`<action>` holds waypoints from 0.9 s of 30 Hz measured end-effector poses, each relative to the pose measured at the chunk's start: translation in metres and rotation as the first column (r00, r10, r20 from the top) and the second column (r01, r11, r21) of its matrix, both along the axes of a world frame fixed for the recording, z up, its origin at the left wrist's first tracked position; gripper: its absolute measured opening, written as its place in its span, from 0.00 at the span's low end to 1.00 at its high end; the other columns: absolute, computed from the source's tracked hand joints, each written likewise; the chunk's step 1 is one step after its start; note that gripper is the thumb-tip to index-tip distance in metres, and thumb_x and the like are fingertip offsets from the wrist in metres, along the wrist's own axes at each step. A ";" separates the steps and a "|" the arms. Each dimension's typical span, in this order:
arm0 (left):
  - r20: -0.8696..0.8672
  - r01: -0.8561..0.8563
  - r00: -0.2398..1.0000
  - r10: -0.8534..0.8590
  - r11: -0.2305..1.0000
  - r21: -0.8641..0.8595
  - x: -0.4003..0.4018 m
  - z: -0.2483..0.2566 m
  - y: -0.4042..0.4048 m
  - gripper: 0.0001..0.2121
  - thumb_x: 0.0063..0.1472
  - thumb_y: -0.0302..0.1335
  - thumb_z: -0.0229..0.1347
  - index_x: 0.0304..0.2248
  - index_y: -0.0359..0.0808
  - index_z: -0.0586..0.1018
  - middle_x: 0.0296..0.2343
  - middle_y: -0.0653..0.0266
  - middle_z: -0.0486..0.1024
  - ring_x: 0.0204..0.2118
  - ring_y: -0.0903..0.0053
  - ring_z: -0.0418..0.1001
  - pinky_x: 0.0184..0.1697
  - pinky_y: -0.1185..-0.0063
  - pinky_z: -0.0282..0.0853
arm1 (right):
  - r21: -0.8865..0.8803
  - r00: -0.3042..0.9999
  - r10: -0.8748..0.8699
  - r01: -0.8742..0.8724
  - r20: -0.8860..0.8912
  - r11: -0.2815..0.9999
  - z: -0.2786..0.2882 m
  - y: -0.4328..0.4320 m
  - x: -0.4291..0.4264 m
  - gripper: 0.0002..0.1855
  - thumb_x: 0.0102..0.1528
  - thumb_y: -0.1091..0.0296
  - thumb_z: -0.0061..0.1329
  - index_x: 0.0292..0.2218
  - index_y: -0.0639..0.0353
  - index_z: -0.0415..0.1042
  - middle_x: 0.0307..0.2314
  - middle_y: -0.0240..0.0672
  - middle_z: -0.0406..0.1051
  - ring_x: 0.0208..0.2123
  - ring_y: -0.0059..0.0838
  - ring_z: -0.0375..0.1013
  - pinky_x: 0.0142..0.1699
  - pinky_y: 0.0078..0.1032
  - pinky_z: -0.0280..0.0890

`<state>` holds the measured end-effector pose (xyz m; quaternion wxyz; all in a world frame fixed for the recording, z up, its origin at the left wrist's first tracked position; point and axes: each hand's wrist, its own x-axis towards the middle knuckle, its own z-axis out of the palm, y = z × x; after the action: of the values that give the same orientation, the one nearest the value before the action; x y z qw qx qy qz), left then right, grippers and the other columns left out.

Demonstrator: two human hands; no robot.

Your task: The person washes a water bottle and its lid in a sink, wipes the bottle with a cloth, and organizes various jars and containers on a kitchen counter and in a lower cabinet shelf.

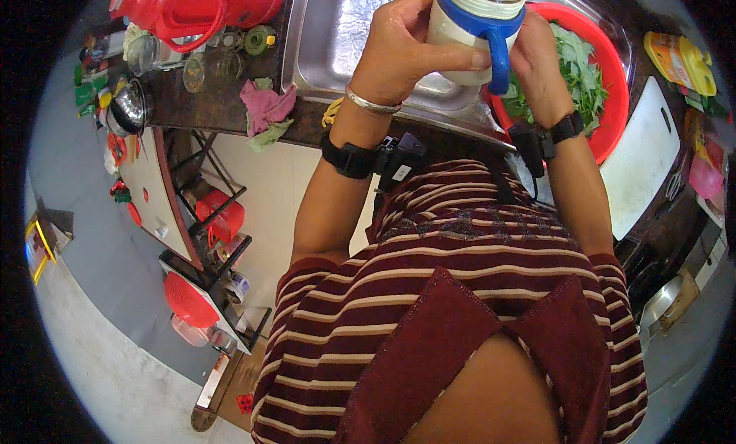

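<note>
A white insulated jug [460, 44] with a blue collar and blue handle is held upright over the front of the steel sink [322, 47]; its threaded mouth shows no lid. My left hand [402, 44] grips its near left side, thumb across the front. Behind the handle, my right hand [529, 47] is against the jug's right side, its fingers mostly hidden. Under my right forearm sits a red plastic basin [615, 99] holding green leaves [578, 70].
Left of the sink lie a pink cloth [267, 108], a large red jug [247, 4], glass jars [144, 53] and steel bowls [126, 108]. On the right are a white cutting board [644, 162], scissors [674, 185] and a yellow bottle [678, 62]. A black rack [215, 214] stands below left.
</note>
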<state>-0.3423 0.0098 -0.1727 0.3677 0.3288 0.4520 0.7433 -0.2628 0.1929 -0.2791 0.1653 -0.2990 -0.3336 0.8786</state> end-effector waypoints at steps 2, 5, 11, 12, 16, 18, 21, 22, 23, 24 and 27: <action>0.033 -0.055 0.998 0.057 0.996 -0.069 0.002 -0.007 -0.004 0.32 0.47 0.22 0.65 0.53 0.30 0.67 0.47 0.63 0.71 0.50 0.75 0.69 0.56 0.76 0.63 | 0.119 0.996 -0.028 0.018 0.086 0.993 -0.005 -0.004 -0.002 0.14 0.63 0.62 0.41 0.38 0.64 0.71 0.31 0.38 0.73 0.30 0.28 0.72 0.35 0.26 0.65; 0.093 -0.095 0.990 0.108 0.987 -0.129 0.003 -0.015 -0.002 0.30 0.44 0.20 0.67 0.49 0.31 0.73 0.41 0.66 0.76 0.45 0.78 0.73 0.51 0.78 0.68 | 0.123 0.985 -0.061 0.041 0.163 0.992 -0.026 -0.001 0.004 0.14 0.63 0.60 0.41 0.33 0.61 0.72 0.24 0.34 0.73 0.22 0.26 0.70 0.24 0.24 0.62; 0.076 -0.102 0.990 0.116 0.981 -0.163 0.000 -0.026 0.009 0.36 0.37 0.22 0.70 0.50 0.29 0.73 0.54 0.55 0.65 0.59 0.72 0.60 0.59 0.74 0.58 | -0.164 0.992 -0.015 0.036 0.127 0.986 -0.011 0.006 0.013 0.14 0.63 0.62 0.40 0.41 0.62 0.72 0.32 0.37 0.75 0.32 0.31 0.75 0.39 0.34 0.71; -0.020 -0.116 0.993 0.114 0.985 -0.125 0.003 -0.026 0.018 0.36 0.37 0.24 0.70 0.50 0.29 0.73 0.56 0.53 0.63 0.61 0.70 0.57 0.61 0.73 0.55 | -0.234 0.996 0.000 0.021 0.091 0.972 -0.016 0.010 0.015 0.15 0.63 0.63 0.39 0.41 0.63 0.72 0.33 0.38 0.76 0.34 0.32 0.76 0.42 0.35 0.72; -0.293 -0.112 0.954 0.060 0.980 -0.163 0.009 -0.032 0.040 0.37 0.35 0.32 0.71 0.48 0.29 0.75 0.55 0.47 0.64 0.62 0.62 0.56 0.62 0.71 0.51 | -0.154 0.986 -0.042 0.067 0.164 0.986 0.034 -0.012 0.027 0.16 0.63 0.60 0.39 0.42 0.63 0.72 0.34 0.39 0.76 0.34 0.31 0.77 0.42 0.31 0.74; -0.413 -0.085 0.911 0.000 0.978 -0.189 0.006 -0.026 0.047 0.37 0.38 0.29 0.71 0.50 0.28 0.73 0.56 0.51 0.62 0.61 0.65 0.58 0.61 0.73 0.53 | -0.215 0.991 -0.071 0.093 0.110 0.972 0.035 -0.013 0.032 0.16 0.63 0.59 0.40 0.42 0.62 0.72 0.35 0.40 0.76 0.35 0.30 0.78 0.42 0.30 0.75; -0.356 -0.051 0.934 -0.031 0.974 -0.219 0.006 -0.025 0.054 0.36 0.37 0.30 0.71 0.49 0.28 0.74 0.56 0.52 0.62 0.61 0.66 0.58 0.61 0.73 0.54 | -0.284 0.996 -0.082 0.087 0.029 0.955 0.012 -0.009 0.036 0.16 0.63 0.60 0.41 0.43 0.62 0.72 0.38 0.41 0.75 0.36 0.31 0.77 0.44 0.32 0.75; -0.354 -0.045 0.935 -0.035 0.975 -0.217 0.007 -0.026 0.053 0.36 0.37 0.30 0.71 0.49 0.28 0.74 0.56 0.52 0.62 0.61 0.66 0.58 0.61 0.73 0.54 | -0.341 0.993 -0.099 0.113 0.058 0.933 0.006 -0.007 0.035 0.16 0.63 0.60 0.41 0.43 0.63 0.72 0.38 0.41 0.75 0.36 0.31 0.78 0.44 0.32 0.74; -0.368 -0.105 0.929 0.029 0.977 -0.186 0.008 -0.027 0.053 0.35 0.36 0.30 0.71 0.47 0.29 0.75 0.54 0.50 0.64 0.59 0.65 0.60 0.60 0.73 0.56 | -0.322 0.995 -0.058 0.083 0.086 0.943 0.002 -0.002 0.034 0.16 0.63 0.61 0.41 0.43 0.64 0.72 0.38 0.41 0.75 0.36 0.31 0.77 0.44 0.32 0.74; -0.379 -0.164 0.921 0.092 0.973 -0.163 0.009 -0.030 0.050 0.34 0.34 0.30 0.70 0.46 0.29 0.75 0.52 0.49 0.67 0.58 0.64 0.63 0.59 0.73 0.58 | -0.313 0.993 -0.016 0.052 0.117 0.948 0.002 -0.003 0.033 0.15 0.63 0.62 0.41 0.43 0.64 0.72 0.38 0.41 0.75 0.36 0.30 0.77 0.44 0.31 0.74; -0.366 -0.140 0.929 0.056 0.968 -0.209 0.006 -0.029 0.038 0.35 0.35 0.27 0.70 0.48 0.29 0.74 0.55 0.51 0.63 0.59 0.65 0.61 0.60 0.73 0.56 | -0.244 0.999 0.030 -0.020 0.037 0.969 -0.001 -0.007 0.023 0.12 0.62 0.68 0.43 0.43 0.66 0.72 0.37 0.40 0.76 0.35 0.28 0.77 0.44 0.29 0.74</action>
<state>-0.3366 0.0474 -0.2019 0.2772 0.3903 0.6107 0.6308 -0.2398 0.1859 -0.2804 0.1093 -0.3307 -0.2302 0.9087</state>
